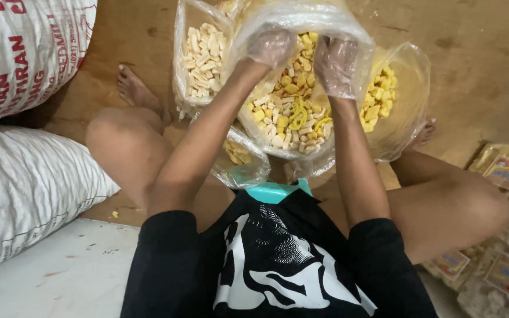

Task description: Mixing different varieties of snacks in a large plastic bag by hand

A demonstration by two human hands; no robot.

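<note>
Snack bag (293, 126), clear plastic, sits on the floor between the seated person's knees, filled with mixed yellow and pale crackers. Left hand (271, 48) and right hand (337, 66), both in thin plastic gloves, are closed on the bag's upper film, one at each side of the mouth. Judgement: gripping evenly on both sides and keeping the mouth raised should prevent spillage. Count: three further clear bags of crackers adjoin the snack bag, one of pale sticks (202, 56) to its left, one yellow (387, 100) to its right, one small (240, 158) below it. Two white sacks (27, 53) lie well left of the snack bag.
</note>
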